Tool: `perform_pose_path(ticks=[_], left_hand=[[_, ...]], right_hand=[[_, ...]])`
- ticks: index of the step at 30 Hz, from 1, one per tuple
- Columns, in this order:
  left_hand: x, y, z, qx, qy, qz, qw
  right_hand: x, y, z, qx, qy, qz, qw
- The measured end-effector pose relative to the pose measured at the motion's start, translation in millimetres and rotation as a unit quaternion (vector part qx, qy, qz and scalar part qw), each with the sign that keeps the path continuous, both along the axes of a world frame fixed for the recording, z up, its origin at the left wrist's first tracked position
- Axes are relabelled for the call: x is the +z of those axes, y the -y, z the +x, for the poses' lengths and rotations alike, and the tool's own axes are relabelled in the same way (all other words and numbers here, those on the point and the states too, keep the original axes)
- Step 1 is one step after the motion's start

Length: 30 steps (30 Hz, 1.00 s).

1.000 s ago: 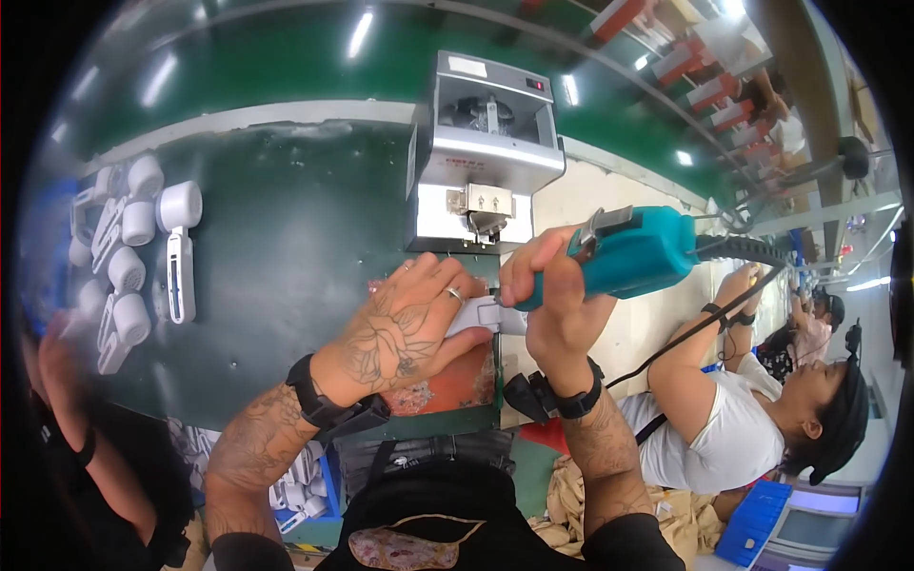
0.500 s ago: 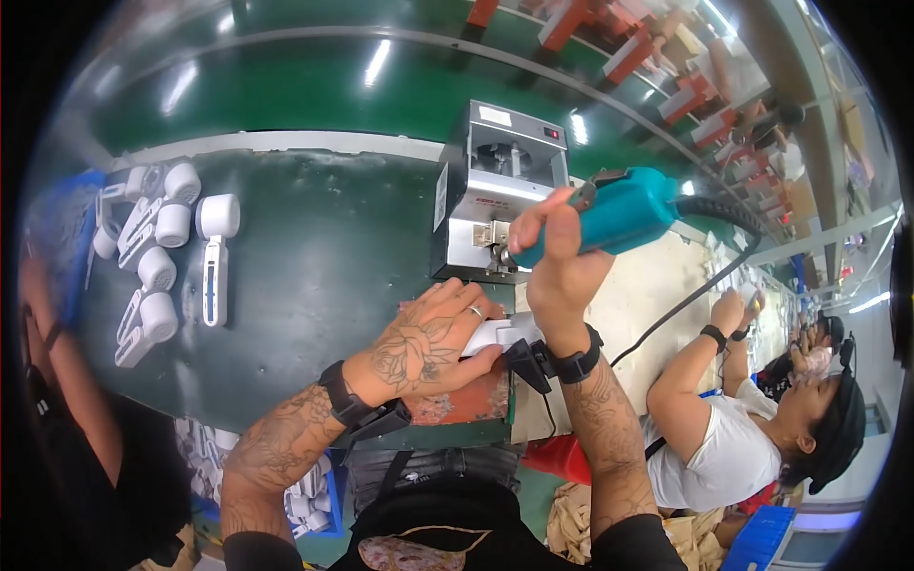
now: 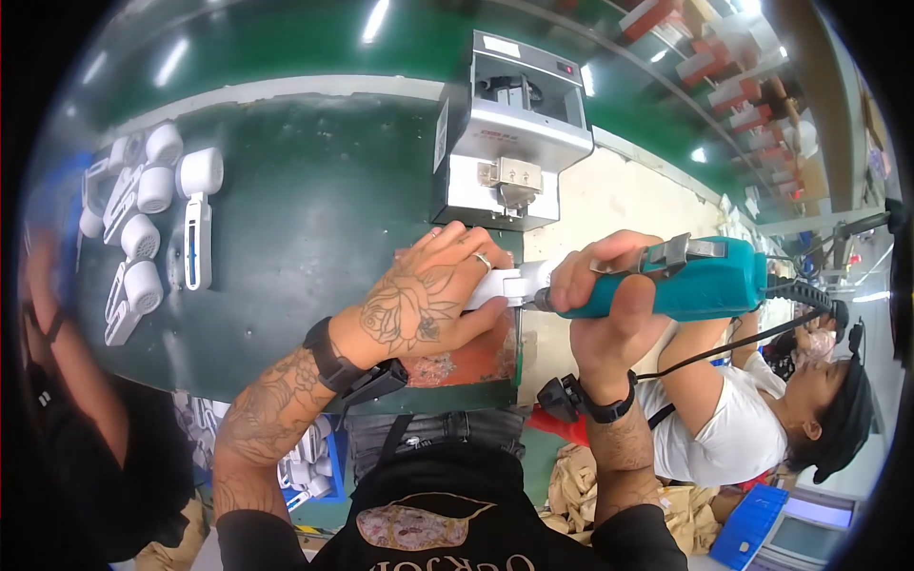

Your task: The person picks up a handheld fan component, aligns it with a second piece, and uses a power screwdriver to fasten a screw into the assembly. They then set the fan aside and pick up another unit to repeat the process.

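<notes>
Left hand (image 3: 428, 305) over white part (image 3: 505, 284)

- White rectangular label (image 3: 501, 46) lies flat on top of the grey machine, at its far edge.
- Pale upright sticker (image 3: 442, 136) runs down the machine's left side.
- Light grey screen (image 3: 796, 542) glows at lower right, beside a blue tray (image 3: 748, 526).

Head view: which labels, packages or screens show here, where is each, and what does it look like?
White label: flat on top of the grey machine, small pale rectangle.
Side sticker: on the machine's left wall, narrow white upright strip.
Screen: lower right corner past the blue bin, pale grey-framed panel, tilted.
Packages: none seen.
</notes>
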State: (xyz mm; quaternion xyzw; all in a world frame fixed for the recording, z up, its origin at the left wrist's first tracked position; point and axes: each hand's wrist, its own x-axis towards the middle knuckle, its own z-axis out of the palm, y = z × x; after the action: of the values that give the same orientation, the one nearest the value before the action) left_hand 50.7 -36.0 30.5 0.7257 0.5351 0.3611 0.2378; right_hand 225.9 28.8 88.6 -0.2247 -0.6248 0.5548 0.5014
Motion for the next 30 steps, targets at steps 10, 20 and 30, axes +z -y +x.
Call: perform_pose_path(ticks=[10,20,30], left_hand=[[4.2,-0.8,-2.2,-0.003,-0.012,-0.027,1.0],[4.7,-2.7,2.5,-0.021,-0.056,0.077,0.995],[34.8,56.6,13.3,-0.041,-0.108,0.077,0.99]], right_hand=[[-18.4,-4.1,-2.5,0.022,-0.01,0.015,1.0],[-32.6,6.5,2.8,-0.014,-0.08,-0.029,0.996],[26.6,-24.4,36.1,-0.14,-0.257,0.032,0.956]])
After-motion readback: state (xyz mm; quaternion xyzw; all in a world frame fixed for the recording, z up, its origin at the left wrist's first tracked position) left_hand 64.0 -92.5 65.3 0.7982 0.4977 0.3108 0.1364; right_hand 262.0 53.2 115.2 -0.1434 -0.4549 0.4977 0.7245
